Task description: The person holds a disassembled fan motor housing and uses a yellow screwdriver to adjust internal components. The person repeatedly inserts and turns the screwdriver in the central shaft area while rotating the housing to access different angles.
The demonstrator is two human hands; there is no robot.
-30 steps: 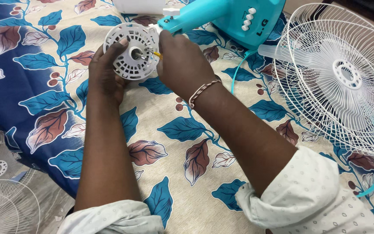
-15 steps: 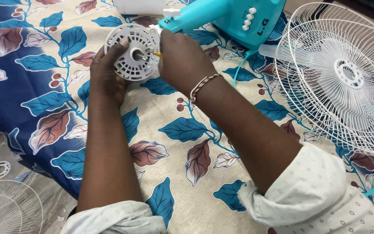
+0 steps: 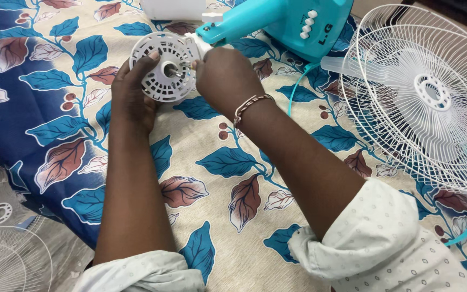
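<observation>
White slotted fan motor housing (image 3: 163,67): light, rigid plastic, likely brittle. Left hand (image 3: 132,94) fingers clamped on rim at 9 o'clock; right hand (image 3: 224,78) fingers pinched together at centre shaft (image 3: 175,71).

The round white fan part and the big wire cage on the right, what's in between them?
In the head view, the right hand and the turquoise fan body lie between the round white fan part and the wire cage.

Motor housing (image 3: 164,66) on cloth (image 3: 217,162), fan base (image 3: 293,24) behind, grille (image 3: 428,92) right.

The right hand (image 3: 224,78) hides whatever it pinches at the motor housing (image 3: 163,66).
</observation>
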